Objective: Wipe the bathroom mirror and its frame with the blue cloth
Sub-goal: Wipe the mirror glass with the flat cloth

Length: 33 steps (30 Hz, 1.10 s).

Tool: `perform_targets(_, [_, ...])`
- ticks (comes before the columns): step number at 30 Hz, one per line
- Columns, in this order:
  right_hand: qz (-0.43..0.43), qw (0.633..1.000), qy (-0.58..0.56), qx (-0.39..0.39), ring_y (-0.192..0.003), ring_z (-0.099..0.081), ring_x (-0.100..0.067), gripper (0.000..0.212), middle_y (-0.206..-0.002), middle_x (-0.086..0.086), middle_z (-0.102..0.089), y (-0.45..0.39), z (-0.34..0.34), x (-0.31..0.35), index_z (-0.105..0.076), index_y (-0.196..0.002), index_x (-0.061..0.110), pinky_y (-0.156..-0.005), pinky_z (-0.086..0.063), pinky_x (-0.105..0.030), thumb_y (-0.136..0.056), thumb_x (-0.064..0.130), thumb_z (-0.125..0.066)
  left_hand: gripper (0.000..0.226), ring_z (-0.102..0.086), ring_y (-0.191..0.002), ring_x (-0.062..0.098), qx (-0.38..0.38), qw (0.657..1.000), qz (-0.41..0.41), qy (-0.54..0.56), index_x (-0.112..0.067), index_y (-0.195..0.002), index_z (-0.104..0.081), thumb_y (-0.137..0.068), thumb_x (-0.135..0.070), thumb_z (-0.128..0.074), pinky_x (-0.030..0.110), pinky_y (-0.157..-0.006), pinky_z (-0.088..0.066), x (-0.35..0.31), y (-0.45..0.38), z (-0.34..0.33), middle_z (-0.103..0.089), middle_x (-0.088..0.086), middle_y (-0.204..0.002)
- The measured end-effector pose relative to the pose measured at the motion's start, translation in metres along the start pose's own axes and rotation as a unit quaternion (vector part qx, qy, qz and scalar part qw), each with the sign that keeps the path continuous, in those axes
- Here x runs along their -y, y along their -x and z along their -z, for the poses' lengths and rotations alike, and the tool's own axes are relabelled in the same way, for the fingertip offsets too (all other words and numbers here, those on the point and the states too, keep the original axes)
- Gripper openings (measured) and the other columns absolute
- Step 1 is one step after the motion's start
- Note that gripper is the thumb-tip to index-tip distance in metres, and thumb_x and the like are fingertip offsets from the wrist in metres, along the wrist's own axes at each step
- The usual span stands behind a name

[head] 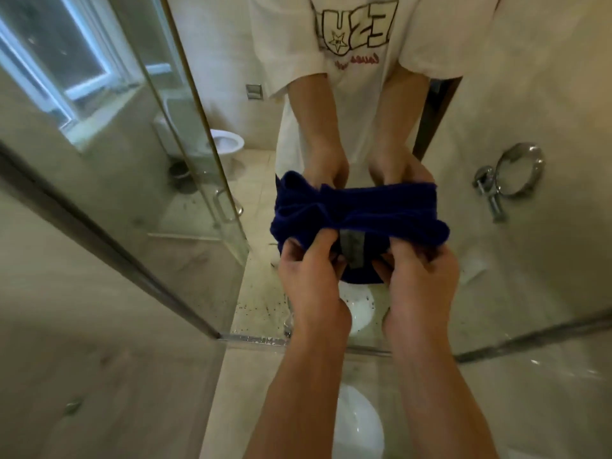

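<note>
Both hands' [311, 270] [420, 273] grip on bunched blue cloth [357, 210] before mirror [496, 94].

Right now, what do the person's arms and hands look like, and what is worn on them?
Both forearms are bare. The left hand and the right hand wear no gloves, rings or watch that I can see. The mirror reflection shows short white T-shirt sleeves.
</note>
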State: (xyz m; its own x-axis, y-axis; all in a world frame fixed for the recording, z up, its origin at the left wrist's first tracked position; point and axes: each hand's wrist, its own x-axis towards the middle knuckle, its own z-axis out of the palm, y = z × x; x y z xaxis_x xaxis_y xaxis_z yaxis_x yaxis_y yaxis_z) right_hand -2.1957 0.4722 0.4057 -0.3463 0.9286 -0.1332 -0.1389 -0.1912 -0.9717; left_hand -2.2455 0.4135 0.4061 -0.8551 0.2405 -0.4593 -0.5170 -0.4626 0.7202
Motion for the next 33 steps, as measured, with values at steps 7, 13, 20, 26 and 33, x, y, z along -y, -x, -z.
perform_targets(7, [0.012, 1.0, -0.005, 0.001, -0.074, -0.065, -0.011, 0.011, -0.077, 0.008, -0.067, 0.044, -0.082, -0.037, -0.063, -0.093, 0.021, -0.075, -0.055, -0.035, -0.088, 0.013, -0.068, 0.02, -0.07, -0.089, 0.021, 0.006, 1.0, -0.027, -0.007, -0.017, -0.099, -0.068, -0.084, -0.003, -0.066, 0.035, -0.08, -0.059, -0.065, -0.038, 0.064, -0.074, 0.006, -0.096])
perform_targets(13, [0.046, 0.999, -0.02, -0.001, -0.064, -0.052, -0.009, 0.013, -0.066, 0.008, -0.056, 0.075, -0.154, -0.059, -0.058, -0.076, 0.02, -0.072, -0.055, -0.044, -0.078, 0.017, -0.07, 0.021, -0.067, -0.074, 0.019, -0.028, 0.998, -0.056, 0.027, -0.018, -0.084, -0.068, -0.083, 0.003, -0.064, 0.031, -0.065, -0.056, -0.122, -0.07, 0.105, -0.071, 0.004, -0.076])
perform_targets(20, [0.041, 0.997, -0.057, -0.007, -0.067, -0.054, -0.01, 0.012, -0.073, 0.003, -0.058, 0.107, -0.206, -0.078, -0.061, -0.083, 0.025, -0.077, -0.056, -0.048, -0.081, 0.017, -0.069, 0.023, -0.068, -0.081, 0.022, -0.007, 0.995, -0.097, 0.013, -0.013, -0.096, -0.07, -0.083, 0.005, -0.065, 0.028, -0.064, -0.058, -0.159, -0.084, 0.141, -0.072, 0.011, -0.092])
perform_targets(26, [0.039, 0.998, -0.041, 0.009, -0.058, -0.045, -0.01, 0.011, -0.053, 0.017, -0.049, 0.123, -0.238, -0.087, -0.056, -0.073, 0.023, -0.074, -0.054, -0.05, -0.073, 0.022, -0.067, 0.023, -0.071, -0.073, 0.016, -0.028, 0.991, -0.126, 0.028, -0.017, -0.095, -0.068, -0.085, 0.003, -0.062, 0.03, -0.067, -0.06, -0.185, -0.099, 0.164, -0.073, 0.001, -0.077])
perform_targets(33, [0.056, 0.998, -0.007, 0.01, -0.055, -0.043, -0.009, 0.022, -0.056, 0.016, -0.046, 0.13, -0.245, -0.098, -0.05, -0.072, 0.019, -0.063, -0.048, -0.036, -0.08, 0.011, -0.068, 0.019, -0.072, -0.09, 0.021, -0.052, 0.988, -0.14, 0.025, -0.018, -0.1, -0.068, -0.089, -0.004, -0.061, 0.031, -0.07, -0.058, -0.174, -0.113, 0.182, -0.073, 0.005, -0.091])
